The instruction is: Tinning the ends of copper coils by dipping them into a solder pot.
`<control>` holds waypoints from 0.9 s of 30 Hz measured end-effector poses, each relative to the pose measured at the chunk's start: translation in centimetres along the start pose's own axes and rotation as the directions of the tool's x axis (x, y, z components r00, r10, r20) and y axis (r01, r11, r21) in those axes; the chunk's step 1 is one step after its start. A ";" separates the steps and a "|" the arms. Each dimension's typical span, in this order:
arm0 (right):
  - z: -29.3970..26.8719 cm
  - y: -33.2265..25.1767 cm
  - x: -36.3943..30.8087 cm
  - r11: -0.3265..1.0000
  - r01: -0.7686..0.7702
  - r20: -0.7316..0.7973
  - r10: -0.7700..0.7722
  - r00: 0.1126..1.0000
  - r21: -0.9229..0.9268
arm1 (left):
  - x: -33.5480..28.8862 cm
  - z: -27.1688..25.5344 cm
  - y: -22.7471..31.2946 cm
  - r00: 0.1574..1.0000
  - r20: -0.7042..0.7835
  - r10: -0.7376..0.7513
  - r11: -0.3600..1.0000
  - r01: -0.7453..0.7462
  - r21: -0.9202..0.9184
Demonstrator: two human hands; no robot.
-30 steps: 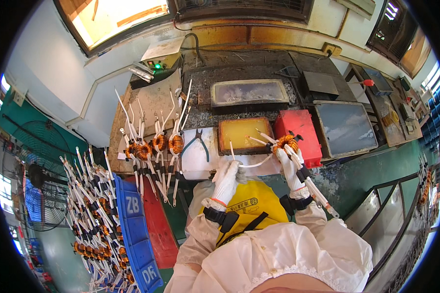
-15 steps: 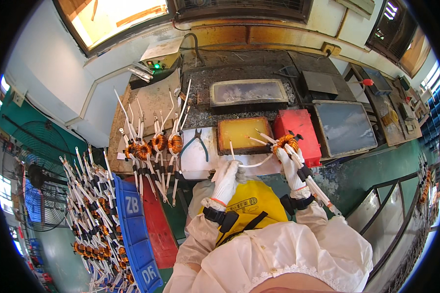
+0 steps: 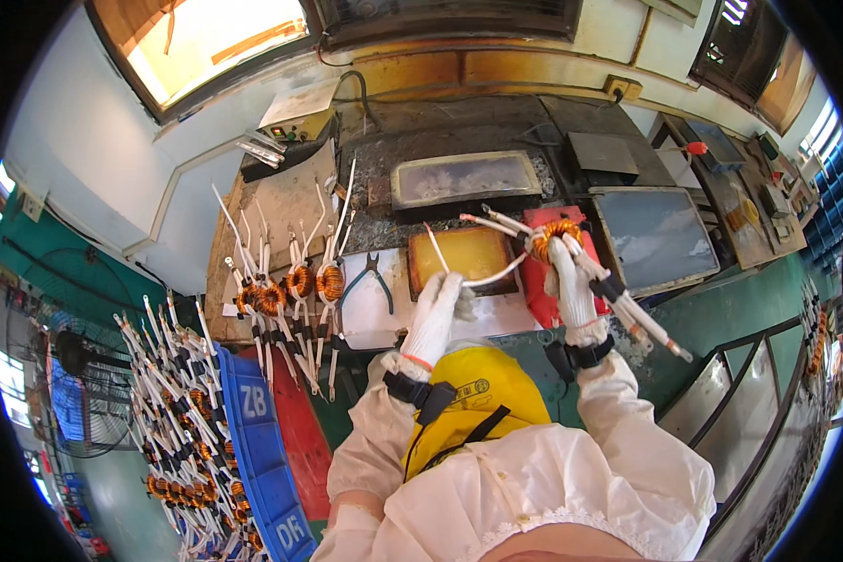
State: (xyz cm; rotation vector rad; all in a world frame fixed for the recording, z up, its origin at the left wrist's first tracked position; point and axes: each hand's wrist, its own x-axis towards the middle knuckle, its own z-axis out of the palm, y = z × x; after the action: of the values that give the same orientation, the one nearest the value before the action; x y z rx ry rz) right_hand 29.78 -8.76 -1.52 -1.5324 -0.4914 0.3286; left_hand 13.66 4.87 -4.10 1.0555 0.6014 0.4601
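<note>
My left hand [image 3: 436, 311], in a white glove, is closed on a white sleeved wire lead [image 3: 493, 280] whose free end sticks up beyond the fingers. That lead curves across to a copper-wound ring coil [image 3: 562, 231], which my gloved right hand [image 3: 572, 287] grips from the near side. More white leads point from the coil to the upper left, and others with black bands hang to the lower right. The coil is over or beside a red box [image 3: 541, 298]. Just beyond my left hand lies a shallow square tray [image 3: 416, 272] with a yellow surface inside.
Cutting pliers [image 3: 373, 272] lie on white paper, left of the tray. Several similar coils [image 3: 270, 298] stand further left. A blue crate [image 3: 260, 450] is beside many more coils at lower left. A framed rectangular pan [image 3: 464, 199] and a grey-topped tray [image 3: 660, 239] sit further back.
Both hands have moved away from me, carrying the coil and its lead further over the bench. The coil's leads have swung slightly. A green light on the box at back left no longer glows.
</note>
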 end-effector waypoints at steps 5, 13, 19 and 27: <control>1.2 0.8 4.2 0.986 0.000 -0.095 0.016 0.995 0.169 | 3.5 1.9 1.8 0.992 0.001 0.123 0.979 -0.121 0.165; 2.2 4.3 8.6 0.973 -0.059 -0.175 0.100 0.980 0.225 | 6.2 3.2 1.4 0.979 -0.012 0.202 0.926 -0.187 0.328; 2.8 5.5 10.3 0.966 -0.155 -0.250 0.205 0.946 0.206 | 8.3 2.6 0.3 0.981 -0.036 0.193 0.929 -0.171 0.327; 3.2 6.2 11.7 0.954 -0.097 -0.234 0.167 0.958 0.283 | 9.2 3.0 0.8 0.973 -0.072 0.218 0.908 -0.175 0.381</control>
State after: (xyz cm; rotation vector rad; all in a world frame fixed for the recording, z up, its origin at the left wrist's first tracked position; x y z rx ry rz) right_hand 38.85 -0.01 -6.61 -1.3202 -0.1320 0.2837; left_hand 22.49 8.85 -4.47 1.4704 0.7036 0.6005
